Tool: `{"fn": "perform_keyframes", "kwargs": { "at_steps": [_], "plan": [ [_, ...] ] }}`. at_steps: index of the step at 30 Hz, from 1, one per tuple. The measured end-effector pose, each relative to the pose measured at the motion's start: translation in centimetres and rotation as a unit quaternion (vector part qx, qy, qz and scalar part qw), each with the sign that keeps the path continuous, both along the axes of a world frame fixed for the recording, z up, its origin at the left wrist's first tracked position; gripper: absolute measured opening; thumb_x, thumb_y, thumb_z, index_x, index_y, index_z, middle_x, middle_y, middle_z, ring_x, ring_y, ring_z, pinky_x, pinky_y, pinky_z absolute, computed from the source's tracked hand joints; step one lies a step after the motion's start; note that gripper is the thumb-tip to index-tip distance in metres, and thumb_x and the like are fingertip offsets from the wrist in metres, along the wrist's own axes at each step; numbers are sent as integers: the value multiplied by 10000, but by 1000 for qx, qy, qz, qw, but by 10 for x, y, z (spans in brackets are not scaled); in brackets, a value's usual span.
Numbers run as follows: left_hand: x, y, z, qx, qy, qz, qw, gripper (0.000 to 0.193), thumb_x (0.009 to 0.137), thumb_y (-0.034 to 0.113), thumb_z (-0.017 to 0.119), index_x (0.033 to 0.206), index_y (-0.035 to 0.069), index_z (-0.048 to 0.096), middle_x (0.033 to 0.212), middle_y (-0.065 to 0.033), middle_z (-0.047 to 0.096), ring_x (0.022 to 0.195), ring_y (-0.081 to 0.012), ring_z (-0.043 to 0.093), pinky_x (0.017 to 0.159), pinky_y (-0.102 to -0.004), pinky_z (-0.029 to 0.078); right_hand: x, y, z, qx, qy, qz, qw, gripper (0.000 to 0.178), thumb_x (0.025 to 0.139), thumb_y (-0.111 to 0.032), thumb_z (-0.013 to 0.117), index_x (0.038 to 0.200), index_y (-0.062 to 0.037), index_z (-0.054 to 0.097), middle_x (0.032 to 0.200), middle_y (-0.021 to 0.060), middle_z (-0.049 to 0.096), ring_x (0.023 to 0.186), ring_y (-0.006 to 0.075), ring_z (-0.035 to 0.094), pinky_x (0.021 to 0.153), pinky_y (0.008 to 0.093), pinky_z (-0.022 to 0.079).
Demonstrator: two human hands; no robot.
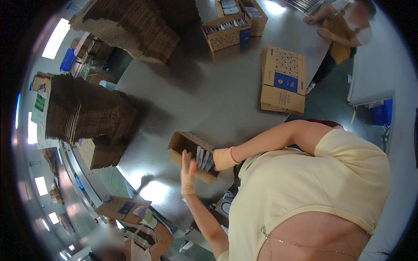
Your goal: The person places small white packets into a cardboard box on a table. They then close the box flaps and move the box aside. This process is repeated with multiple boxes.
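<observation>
A small open cardboard box (188,142) lies on the shiny metal table (196,91) just in front of me. White packets (203,157) stand in a row inside it. My right hand (224,159), in a pale glove, reaches into the box's right end and is closed on the packets; its fingertips are hidden by them. My left hand (188,170), also gloved, is held flat with its fingers apart against the near side of the box and holds nothing.
Tall stacks of flat cardboard (87,111) stand at the left and at the far end (130,26). A closed carton with a blue label (283,80) and open cartons of packets (226,32) sit farther off. One person (344,32) works top right, another (135,243) bottom left.
</observation>
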State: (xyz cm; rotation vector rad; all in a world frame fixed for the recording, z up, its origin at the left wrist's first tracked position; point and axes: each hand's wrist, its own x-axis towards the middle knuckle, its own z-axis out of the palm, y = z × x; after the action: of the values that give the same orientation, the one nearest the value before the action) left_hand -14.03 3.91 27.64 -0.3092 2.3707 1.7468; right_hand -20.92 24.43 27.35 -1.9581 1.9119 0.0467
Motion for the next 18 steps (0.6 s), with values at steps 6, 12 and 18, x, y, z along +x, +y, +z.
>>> {"fn": "perform_keyframes", "kwargs": {
  "at_steps": [6,12,18],
  "plan": [
    [-70,49,-19,-329,-108,-3,938,334,922,221,456,1148,21,598,1053,-223,647,980,-380,623,839,-434,500,2,4,-19,-51,-10,-92,994,119,773,-215,599,802,-116,659,747,88,667,684,284,661,578,418,501],
    [-61,58,-52,-319,-232,-139,908,328,893,243,452,995,33,683,1044,-200,651,1000,-359,613,900,-432,474,2,3,10,-41,52,-53,996,118,797,-197,560,846,-150,656,777,64,683,709,259,677,593,385,519],
    [6,88,-13,-64,85,219,970,324,919,161,471,1180,3,580,1217,-172,590,1137,-309,552,977,-357,424,7,1,5,-21,83,-28,996,142,831,-164,571,939,-150,661,927,45,694,857,219,674,674,351,522]
  ]
}}
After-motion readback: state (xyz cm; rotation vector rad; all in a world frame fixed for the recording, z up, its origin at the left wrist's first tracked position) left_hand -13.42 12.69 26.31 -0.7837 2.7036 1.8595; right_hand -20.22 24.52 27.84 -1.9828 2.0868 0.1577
